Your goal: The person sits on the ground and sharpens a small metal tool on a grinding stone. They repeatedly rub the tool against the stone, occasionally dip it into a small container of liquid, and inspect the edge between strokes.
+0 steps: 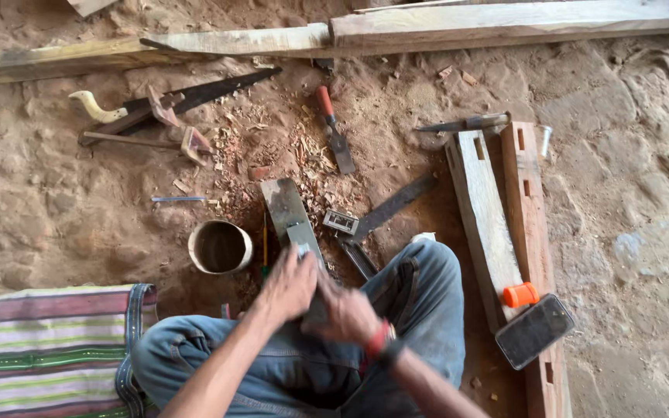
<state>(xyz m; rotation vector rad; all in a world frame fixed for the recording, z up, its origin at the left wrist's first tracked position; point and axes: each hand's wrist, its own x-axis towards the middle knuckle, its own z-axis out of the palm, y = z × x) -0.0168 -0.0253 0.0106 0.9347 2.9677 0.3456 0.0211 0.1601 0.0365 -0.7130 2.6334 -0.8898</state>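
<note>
Seated on the dirt floor (pixel 56 209), the person presses the left hand (pixel 288 285) and right hand (pixel 348 313), both grips closed on a small metal blade (pixel 304 249), against a long sharpening stone (pixel 288 207) beside a round bowl (pixel 220 247).

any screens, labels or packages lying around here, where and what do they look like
Phone: flat dark rectangle, screen blank, lying on the reddish wooden beam at lower right.
Orange cap: small round item just above the phone, on the paler plank.
No packages, signs or readable labels visible.
</note>
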